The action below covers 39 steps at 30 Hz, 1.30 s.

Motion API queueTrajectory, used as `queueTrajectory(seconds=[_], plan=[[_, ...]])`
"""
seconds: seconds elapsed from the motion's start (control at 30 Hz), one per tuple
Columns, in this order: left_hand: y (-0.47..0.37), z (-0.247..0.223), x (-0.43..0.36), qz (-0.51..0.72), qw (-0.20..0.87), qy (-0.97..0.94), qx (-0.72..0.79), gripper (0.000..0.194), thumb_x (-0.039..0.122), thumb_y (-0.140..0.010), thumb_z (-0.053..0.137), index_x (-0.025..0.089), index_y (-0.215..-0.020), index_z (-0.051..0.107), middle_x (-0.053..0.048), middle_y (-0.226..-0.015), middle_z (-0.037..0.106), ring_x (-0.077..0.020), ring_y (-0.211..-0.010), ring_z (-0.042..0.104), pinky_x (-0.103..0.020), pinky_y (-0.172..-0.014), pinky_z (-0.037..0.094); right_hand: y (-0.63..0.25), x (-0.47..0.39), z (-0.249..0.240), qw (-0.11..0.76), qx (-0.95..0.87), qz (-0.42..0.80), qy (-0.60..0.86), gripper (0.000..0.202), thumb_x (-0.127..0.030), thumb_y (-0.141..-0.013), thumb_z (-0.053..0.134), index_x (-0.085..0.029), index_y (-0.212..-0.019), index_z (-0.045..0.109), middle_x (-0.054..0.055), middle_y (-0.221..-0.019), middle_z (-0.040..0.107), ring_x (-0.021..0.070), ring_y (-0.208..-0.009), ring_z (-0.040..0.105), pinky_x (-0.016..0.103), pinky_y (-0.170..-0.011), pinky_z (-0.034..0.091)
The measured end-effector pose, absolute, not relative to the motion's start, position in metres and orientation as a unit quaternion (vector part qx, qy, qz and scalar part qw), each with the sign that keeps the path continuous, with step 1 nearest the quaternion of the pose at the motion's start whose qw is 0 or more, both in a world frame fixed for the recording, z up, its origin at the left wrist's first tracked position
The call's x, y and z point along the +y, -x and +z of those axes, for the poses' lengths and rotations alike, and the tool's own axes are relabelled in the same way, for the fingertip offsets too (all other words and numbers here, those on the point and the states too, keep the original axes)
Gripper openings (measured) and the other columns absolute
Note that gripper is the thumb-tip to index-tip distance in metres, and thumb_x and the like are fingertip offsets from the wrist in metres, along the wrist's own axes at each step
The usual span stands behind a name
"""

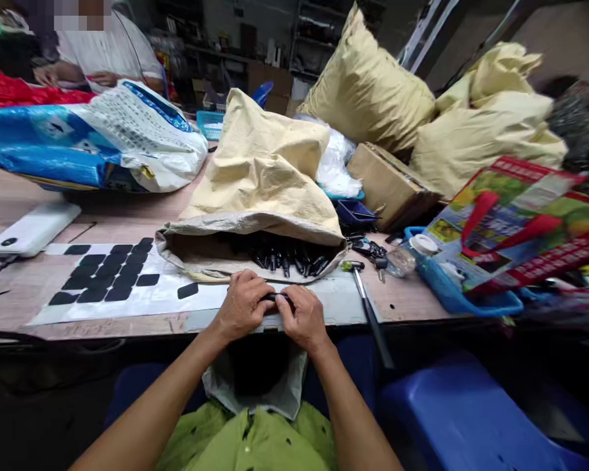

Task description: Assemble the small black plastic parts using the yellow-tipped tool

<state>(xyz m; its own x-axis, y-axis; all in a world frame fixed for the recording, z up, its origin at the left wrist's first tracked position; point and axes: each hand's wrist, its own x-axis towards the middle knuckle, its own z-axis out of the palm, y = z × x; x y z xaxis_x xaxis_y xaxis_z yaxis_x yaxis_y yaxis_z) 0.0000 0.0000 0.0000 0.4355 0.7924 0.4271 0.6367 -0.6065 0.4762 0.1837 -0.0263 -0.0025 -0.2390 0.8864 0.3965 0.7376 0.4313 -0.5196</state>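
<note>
Between both hands, over the table's front edge, is a small dark stick-like piece [275, 297], mostly covered by my fingers. My left hand [244, 302] is closed on its left end, and my right hand [302, 314] pinches its right end. Just behind them lies a cream woven sack [265, 170], its mouth facing me, with many black slender pieces [287, 256] inside. Below my hands, a second pale sack [255, 392] hangs open at my lap with a dark interior. To the right of my right hand rests a hammer [366, 301] with a black handle.
Black rounded patches [103, 273] lie on a white sheet at left, near a white power bank [33, 229]. A blue basket [466, 294] holds a red-handled bag [525, 229]. Full sacks [373, 85] and a cardboard box [390, 183] stand behind. Another person [105, 49] sits across.
</note>
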Motion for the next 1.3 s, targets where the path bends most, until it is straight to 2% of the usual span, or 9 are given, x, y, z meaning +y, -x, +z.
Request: queueTrajectory(seconds=[0.17, 0.43, 1.07, 1.3], plan=[[0.0007, -0.0004, -0.0002, 0.312, 0.126, -0.838, 0.429, 0.010, 0.022, -0.087, 0.065, 0.021, -0.093, 0.072, -0.003, -0.084, 0.070, -0.0244, -0.093, 0.054, -0.044, -0.090, 0.034, -0.1858, -0.0269, -0.0013, 0.327, -0.780, 0.106, 0.523, 0.021, -0.033, -0.101, 0.049, -0.020, -0.091, 0.062, 0.005, -0.085, 0.065, 0.0199, -0.085, 0.058, 0.032, -0.079, 0.039], [0.0021, 0.0025, -0.0013, 0.293, 0.137, -0.845, 0.426, 0.015, 0.032, -0.093, 0.062, 0.022, -0.097, 0.072, -0.003, -0.090, 0.071, -0.0249, -0.097, 0.053, -0.046, -0.093, 0.032, -0.1857, -0.0275, -0.0005, 0.326, -0.780, 0.104, 0.524, 0.022, -0.032, -0.101, 0.049, -0.020, -0.090, 0.062, 0.005, -0.084, 0.065, 0.0197, -0.085, 0.058, 0.032, -0.079, 0.038], [0.0036, 0.0013, 0.0001, 0.306, 0.152, -0.842, 0.417, 0.024, 0.028, -0.100, 0.048, 0.023, -0.099, 0.071, -0.004, -0.091, 0.070, -0.0244, -0.097, 0.053, -0.046, -0.092, 0.032, -0.1848, -0.0271, -0.0005, 0.325, -0.778, 0.098, 0.529, 0.027, -0.035, -0.103, 0.048, -0.020, -0.086, 0.062, 0.004, -0.082, 0.065, 0.0189, -0.083, 0.057, 0.032, -0.078, 0.038], [0.0020, 0.0002, 0.0002, 0.324, 0.148, -0.835, 0.418, 0.016, 0.027, -0.091, 0.065, 0.023, -0.105, 0.072, -0.003, -0.093, 0.073, -0.0249, -0.099, 0.054, -0.046, -0.094, 0.032, -0.1851, -0.0253, -0.0042, 0.350, -0.764, 0.109, 0.531, 0.027, -0.033, -0.103, 0.047, -0.020, -0.087, 0.063, 0.005, -0.083, 0.065, 0.0195, -0.082, 0.057, 0.032, -0.077, 0.041]])
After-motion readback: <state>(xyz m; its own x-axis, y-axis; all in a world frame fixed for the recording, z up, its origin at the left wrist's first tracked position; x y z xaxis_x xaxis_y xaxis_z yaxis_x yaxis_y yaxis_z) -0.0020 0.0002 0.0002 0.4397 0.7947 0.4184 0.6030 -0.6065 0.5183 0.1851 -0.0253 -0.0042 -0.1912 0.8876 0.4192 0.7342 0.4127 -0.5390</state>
